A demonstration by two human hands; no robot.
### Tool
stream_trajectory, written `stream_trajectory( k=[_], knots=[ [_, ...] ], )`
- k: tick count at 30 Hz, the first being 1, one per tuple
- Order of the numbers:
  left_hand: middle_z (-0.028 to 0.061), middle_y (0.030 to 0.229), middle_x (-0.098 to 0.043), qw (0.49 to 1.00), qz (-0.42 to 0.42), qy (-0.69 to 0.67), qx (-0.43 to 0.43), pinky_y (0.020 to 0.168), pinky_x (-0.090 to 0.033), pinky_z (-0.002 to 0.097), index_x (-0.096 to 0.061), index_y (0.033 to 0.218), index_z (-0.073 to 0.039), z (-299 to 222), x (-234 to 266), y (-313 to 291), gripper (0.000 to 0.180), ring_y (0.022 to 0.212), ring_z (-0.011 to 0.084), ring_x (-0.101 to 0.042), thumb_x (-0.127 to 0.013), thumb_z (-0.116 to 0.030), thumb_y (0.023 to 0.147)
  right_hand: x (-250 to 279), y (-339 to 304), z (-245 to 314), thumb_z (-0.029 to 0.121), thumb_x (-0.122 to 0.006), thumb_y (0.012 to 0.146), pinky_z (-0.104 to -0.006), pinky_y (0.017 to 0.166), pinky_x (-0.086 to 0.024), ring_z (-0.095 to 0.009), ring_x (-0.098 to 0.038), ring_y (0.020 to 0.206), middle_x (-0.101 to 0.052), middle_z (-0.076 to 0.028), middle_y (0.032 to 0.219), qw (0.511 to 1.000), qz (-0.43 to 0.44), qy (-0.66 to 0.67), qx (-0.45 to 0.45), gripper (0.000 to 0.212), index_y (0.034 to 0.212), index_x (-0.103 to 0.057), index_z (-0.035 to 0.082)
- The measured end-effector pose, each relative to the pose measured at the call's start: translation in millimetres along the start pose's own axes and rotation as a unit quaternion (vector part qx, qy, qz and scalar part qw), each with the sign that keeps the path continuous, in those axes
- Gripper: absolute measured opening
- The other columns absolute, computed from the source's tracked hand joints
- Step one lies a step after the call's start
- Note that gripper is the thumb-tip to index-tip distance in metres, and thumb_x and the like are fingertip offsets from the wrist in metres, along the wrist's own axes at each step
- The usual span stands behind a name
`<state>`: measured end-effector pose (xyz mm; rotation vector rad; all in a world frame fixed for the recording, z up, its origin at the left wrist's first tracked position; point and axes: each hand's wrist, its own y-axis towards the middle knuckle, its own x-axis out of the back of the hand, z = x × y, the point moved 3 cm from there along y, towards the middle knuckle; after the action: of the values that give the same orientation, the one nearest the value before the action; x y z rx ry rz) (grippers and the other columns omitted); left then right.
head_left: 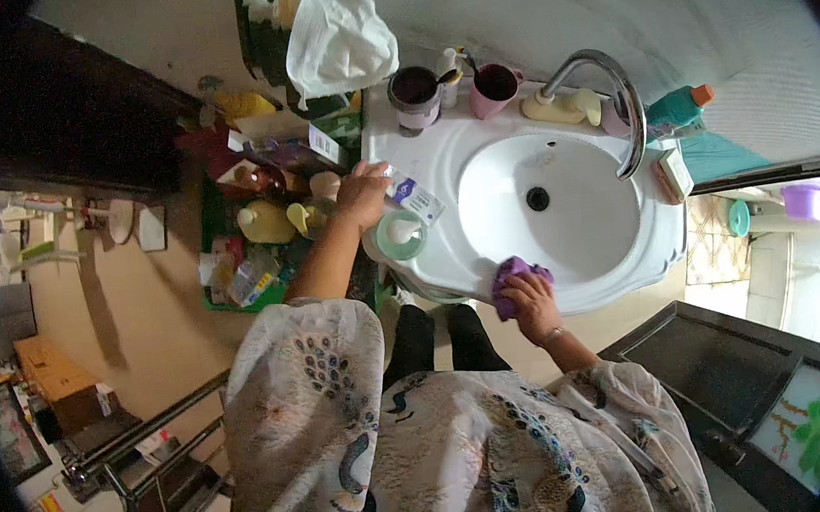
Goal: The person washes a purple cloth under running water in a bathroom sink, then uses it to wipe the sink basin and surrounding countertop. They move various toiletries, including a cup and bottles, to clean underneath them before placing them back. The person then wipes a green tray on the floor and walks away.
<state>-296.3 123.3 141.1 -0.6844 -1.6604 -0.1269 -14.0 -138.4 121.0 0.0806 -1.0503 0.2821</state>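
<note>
Under right hand (538, 310), half-hidden purple cloth (509, 274)

From where I stand, I see a loose, roomy blouse (432, 469) in mottled cream and grey, printed with clusters of dark blue eyespots like peacock feathers, and curving, neck-like shapes in deep blue. The left sleeve (295, 398) is wide and ends near the elbow, as does the right sleeve (635, 397), its folds softer. A thin, pale bracelet (552, 336) circles the right wrist. Below, the trousers (414, 343) are plain black.
</note>
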Motion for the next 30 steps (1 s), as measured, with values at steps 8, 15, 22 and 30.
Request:
stream_trajectory(
  k=[8, 15, 22, 30],
  knots=[
    [0.0129, 0.125, -0.053, 0.970, -0.155, -0.187, 0.019, 0.098, -0.038, 0.0417, -0.058, 0.112, -0.005, 12, 21, 19, 0.036, 0.116, 0.0337, -0.047, -0.063, -0.014, 0.078, -5, 21, -2, 0.007, -0.063, 0.069, -0.0457, 0.099, -0.032, -0.029, -0.046, 0.118, -0.054, -0.007, 0.123, 0.994, -0.077, 0.061, -0.057, 0.045, 0.113, -0.057, 0.017],
    [0.0273, 0.126, -0.045, 0.914, -0.388, -0.112, -0.051, 0.100, -0.033, 0.0458, -0.020, 0.140, -0.001, -35, 70, 64, 0.106, 0.117, 0.0414, -0.043, -0.080, -0.037, 0.061, -17, 64, 14, -0.002, -0.051, 0.070, -0.0442, 0.095, -0.038, -0.033, -0.049, 0.114, -0.056, -0.011, 0.121, 0.981, -0.103, 0.114, -0.119, 0.046, 0.114, -0.057, 0.011],
    [0.0252, 0.127, -0.046, 0.944, -0.321, -0.081, 0.006, 0.098, -0.035, 0.0462, -0.021, 0.140, -0.001, -52, 92, 104, 0.103, 0.115, 0.0399, -0.046, -0.080, -0.034, 0.061, -19, 61, 9, -0.004, -0.048, 0.069, -0.0457, 0.095, -0.038, -0.035, -0.050, 0.112, -0.056, -0.014, 0.119, 0.981, -0.109, 0.119, -0.107, 0.047, 0.113, -0.056, 0.010],
    [0.0250, 0.131, -0.040, 0.954, -0.257, -0.154, -0.015, 0.100, -0.033, 0.0460, -0.027, 0.137, -0.001, -38, 93, 57, 0.093, 0.119, 0.0398, -0.041, -0.077, -0.029, 0.063, -6, 93, -25, 0.004, -0.056, 0.081, -0.0346, 0.084, -0.046, -0.023, -0.059, 0.096, -0.062, -0.012, 0.106, 0.907, -0.062, 0.368, -0.196, 0.032, 0.113, -0.057, 0.007]
  ],
)
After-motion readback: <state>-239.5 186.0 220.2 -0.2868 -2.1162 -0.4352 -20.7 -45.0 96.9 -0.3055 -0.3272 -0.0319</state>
